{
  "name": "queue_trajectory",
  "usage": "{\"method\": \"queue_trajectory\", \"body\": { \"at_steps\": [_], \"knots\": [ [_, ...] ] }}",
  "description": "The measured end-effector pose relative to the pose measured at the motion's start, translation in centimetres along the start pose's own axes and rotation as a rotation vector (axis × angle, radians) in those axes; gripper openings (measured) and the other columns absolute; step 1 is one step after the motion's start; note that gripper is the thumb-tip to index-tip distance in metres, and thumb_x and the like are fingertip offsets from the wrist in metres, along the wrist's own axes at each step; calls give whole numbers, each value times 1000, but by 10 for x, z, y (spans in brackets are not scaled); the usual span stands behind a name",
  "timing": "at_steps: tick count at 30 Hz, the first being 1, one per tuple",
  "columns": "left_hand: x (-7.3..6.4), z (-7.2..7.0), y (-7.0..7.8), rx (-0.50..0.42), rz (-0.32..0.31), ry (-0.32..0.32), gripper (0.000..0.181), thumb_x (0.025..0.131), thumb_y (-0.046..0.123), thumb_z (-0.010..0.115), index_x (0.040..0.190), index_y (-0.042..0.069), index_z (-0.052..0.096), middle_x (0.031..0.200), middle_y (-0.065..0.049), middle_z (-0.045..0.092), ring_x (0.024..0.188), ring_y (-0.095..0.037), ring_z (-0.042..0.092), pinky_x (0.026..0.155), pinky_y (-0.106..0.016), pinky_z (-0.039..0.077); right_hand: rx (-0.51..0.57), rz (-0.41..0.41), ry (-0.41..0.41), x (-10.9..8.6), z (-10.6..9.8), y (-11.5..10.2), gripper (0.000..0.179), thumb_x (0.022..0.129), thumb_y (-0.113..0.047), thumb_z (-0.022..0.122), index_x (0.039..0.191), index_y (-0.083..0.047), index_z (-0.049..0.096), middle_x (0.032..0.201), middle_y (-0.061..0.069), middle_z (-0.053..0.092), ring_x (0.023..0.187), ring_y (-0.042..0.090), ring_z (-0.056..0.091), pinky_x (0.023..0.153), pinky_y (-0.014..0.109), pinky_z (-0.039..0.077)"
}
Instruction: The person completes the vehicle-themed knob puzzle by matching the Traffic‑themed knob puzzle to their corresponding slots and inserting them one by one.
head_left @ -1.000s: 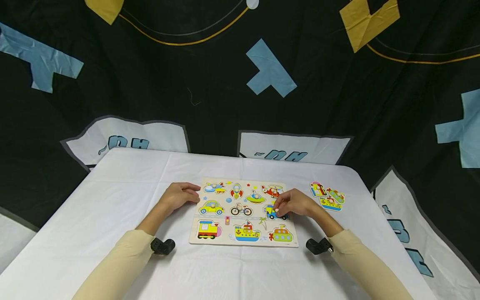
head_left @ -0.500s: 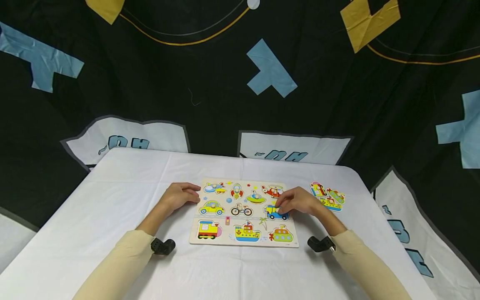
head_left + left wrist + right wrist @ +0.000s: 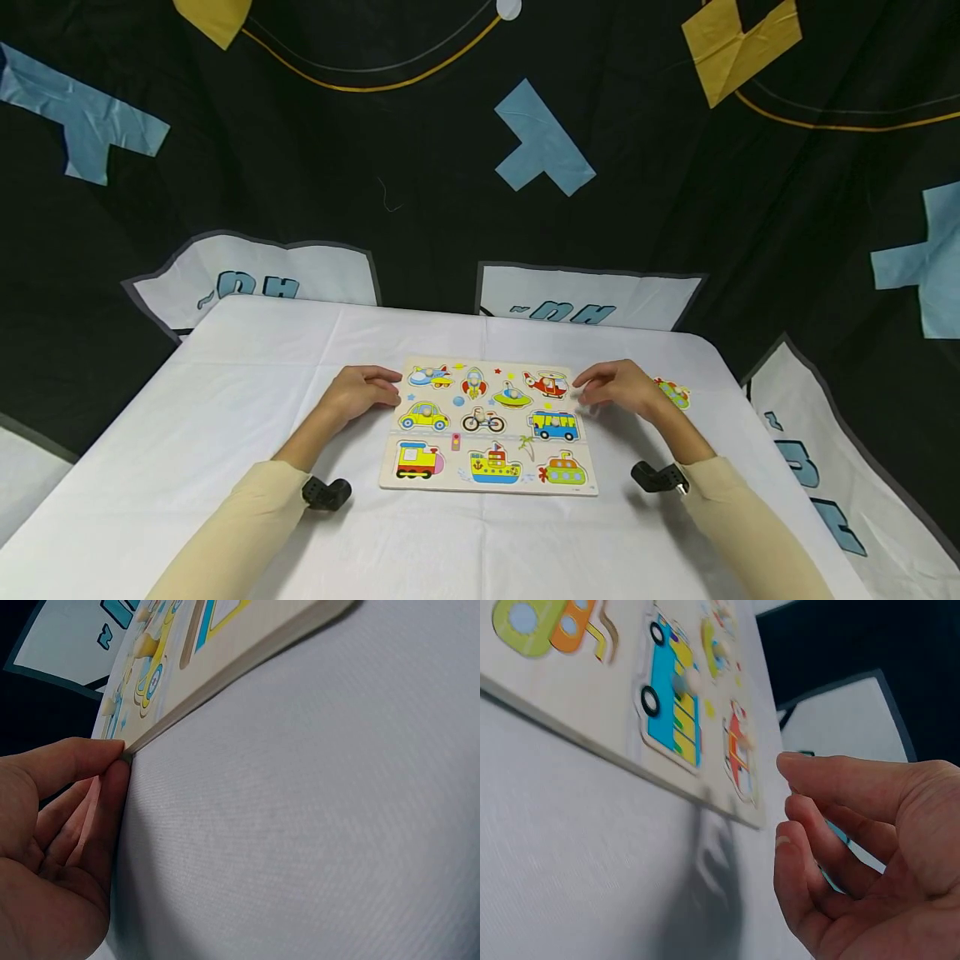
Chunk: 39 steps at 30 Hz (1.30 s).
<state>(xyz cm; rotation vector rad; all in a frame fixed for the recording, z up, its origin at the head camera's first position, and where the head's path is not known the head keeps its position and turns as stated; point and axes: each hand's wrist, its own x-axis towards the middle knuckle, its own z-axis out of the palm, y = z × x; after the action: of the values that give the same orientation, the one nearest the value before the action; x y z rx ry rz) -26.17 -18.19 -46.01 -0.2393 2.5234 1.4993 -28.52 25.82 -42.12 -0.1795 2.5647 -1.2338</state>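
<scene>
A wooden peg puzzle board [image 3: 453, 454] with vehicle pictures lies on the white table. My left hand [image 3: 362, 392] is at its left edge; in the left wrist view, thumb and finger pinch the board's edge. The blue and yellow bus piece [image 3: 554, 425] sits in its slot, its knob showing in the right wrist view. Beyond the board's right edge, my right hand [image 3: 617, 387] hovers with fingers loosely bent and nothing between them. Its shadow falls on the cloth. A loose green submarine piece [image 3: 672, 393] lies past that hand, which hides the other loose pieces.
Knobbed pieces such as the car [image 3: 423, 415], bicycle [image 3: 482, 420] and helicopter [image 3: 546, 383] sit in the board. The bottom row shows a train picture [image 3: 418, 460], a ship picture [image 3: 495, 464] and a submarine picture [image 3: 563, 468]. A black curtain [image 3: 420, 175] hangs behind the table.
My right hand has let go of the bus piece's knob and moved right and slightly back, off the board, now covering some loose pieces. The left hand has stayed put.
</scene>
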Motion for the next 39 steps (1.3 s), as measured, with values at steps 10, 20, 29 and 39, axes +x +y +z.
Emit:
{"method": "queue_trajectory", "body": {
  "at_steps": [10, 20, 29, 39],
  "knots": [
    [0, -1, 0, -10, 12, -1, 44, 84, 12, 79, 126, 6, 69, 83, -2, 73, 76, -14, 65, 75, -25, 52, 5, 71, 103, -1, -31, 13, 35, 88, -20, 77, 120, -5, 72, 103, 6, 74, 94, 25, 65, 89, 43, 53],
    [0, 0, 0, -12, 6, -3, 44, 84, 12, 79, 127, 6, 69, 84, -3, 74, 77, -15, 65, 74, -23, 52, 47, 80, 183, 2, -53, 30, 39, 94, -19, 71, 128, -1, 67, 116, 12, 73, 103, 26, 67, 97, 47, 53],
    [0, 1, 0, -6, -7, 2, 43, 84, 12, 78, 127, 7, 69, 84, -3, 74, 78, -16, 65, 75, -24, 52, 47, 170, 253, 1, -62, 47, 42, 97, -24, 67, 134, -5, 65, 140, 19, 61, 122, 35, 60, 105, 48, 46],
    [0, 1, 1, -4, -25, 12, 44, 85, 13, 79, 127, 8, 69, 86, -4, 73, 77, -16, 65, 75, -24, 51, 70, 287, 267, 11, -62, 65, 47, 93, -25, 71, 136, -8, 64, 139, 18, 62, 125, 34, 53, 105, 49, 41]
  ]
}}
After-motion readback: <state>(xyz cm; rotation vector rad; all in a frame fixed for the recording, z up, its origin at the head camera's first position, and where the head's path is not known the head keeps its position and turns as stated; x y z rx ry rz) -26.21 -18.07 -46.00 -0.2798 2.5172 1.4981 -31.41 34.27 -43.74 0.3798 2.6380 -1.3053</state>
